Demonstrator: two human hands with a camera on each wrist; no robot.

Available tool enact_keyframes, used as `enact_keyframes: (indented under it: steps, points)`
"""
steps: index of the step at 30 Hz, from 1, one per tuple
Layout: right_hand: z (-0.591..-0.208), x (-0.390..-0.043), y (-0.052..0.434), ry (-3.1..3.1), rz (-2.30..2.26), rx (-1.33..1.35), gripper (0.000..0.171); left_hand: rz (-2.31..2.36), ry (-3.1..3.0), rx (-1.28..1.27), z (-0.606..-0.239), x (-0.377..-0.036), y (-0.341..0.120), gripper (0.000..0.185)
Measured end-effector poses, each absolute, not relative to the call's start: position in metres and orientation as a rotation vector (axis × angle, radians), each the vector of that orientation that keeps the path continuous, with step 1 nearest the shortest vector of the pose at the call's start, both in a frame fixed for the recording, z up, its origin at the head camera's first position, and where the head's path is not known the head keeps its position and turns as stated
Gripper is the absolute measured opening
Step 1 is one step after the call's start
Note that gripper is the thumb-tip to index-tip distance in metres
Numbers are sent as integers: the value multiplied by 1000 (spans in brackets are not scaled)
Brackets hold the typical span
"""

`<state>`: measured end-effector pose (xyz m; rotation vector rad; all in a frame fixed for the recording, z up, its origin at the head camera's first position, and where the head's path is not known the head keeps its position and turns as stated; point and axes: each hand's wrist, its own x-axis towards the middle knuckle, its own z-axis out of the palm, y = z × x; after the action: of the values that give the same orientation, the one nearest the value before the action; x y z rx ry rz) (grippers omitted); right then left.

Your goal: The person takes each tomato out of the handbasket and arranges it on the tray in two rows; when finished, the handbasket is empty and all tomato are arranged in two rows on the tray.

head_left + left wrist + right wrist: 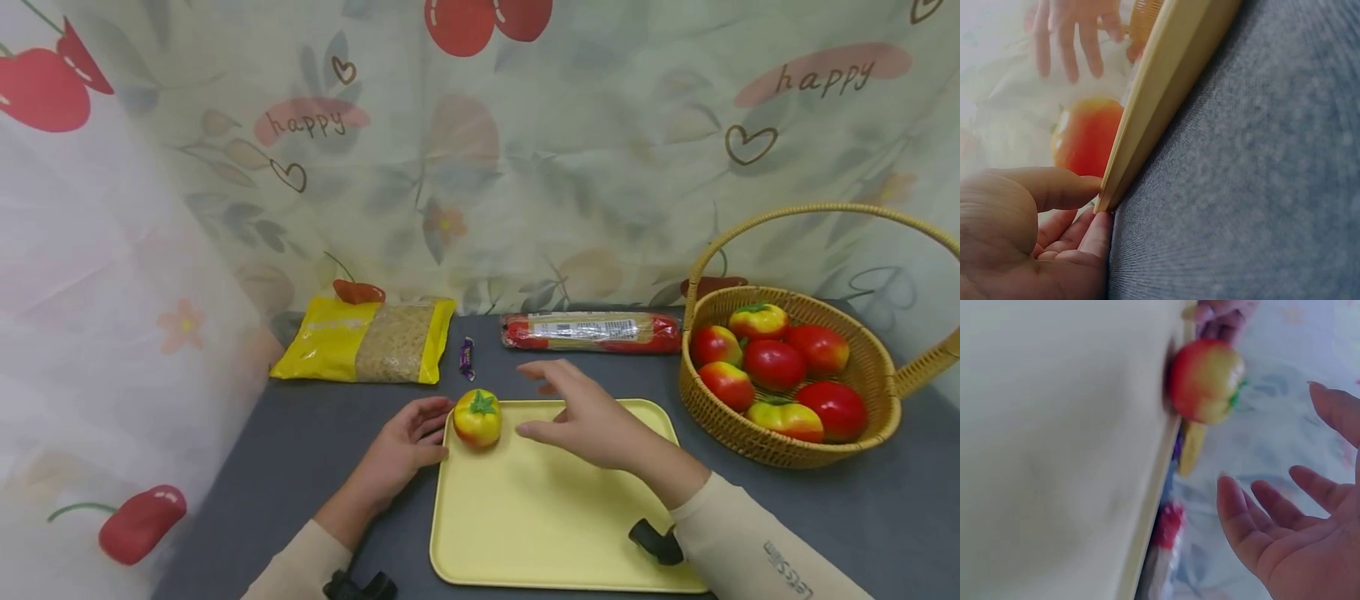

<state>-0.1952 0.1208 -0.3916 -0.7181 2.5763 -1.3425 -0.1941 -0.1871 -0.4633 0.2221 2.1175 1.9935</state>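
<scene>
A yellow-and-red tomato-like fruit with a green leafy top sits in the far left corner of a pale yellow tray. My left hand is at that corner, just left of the fruit. In the left wrist view its thumb and fingertips pinch the tray's rim. Over the far part of the tray, to the right of the fruit, hovers my right hand. Its fingers are spread and relaxed, with nothing in them, as the right wrist view also shows; it is apart from the fruit.
A wicker basket with a tall handle holds several red and yellow fruits at the right. Along the back lie a yellow bag of grain-like food, a small purple wrapped candy and a red-ended noodle packet. A printed cloth hangs behind.
</scene>
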Motion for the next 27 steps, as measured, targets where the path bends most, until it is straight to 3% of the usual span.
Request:
enact_keyframes:
  steps: [17, 27]
  points:
    - [-362, -184, 240, 2841, -1492, -534, 73, 1970, 2124, 257, -467, -196, -190, 71]
    - [-375, -195, 306, 2831, -1754, -483, 50, 1960, 2124, 249, -466, -196, -190, 71]
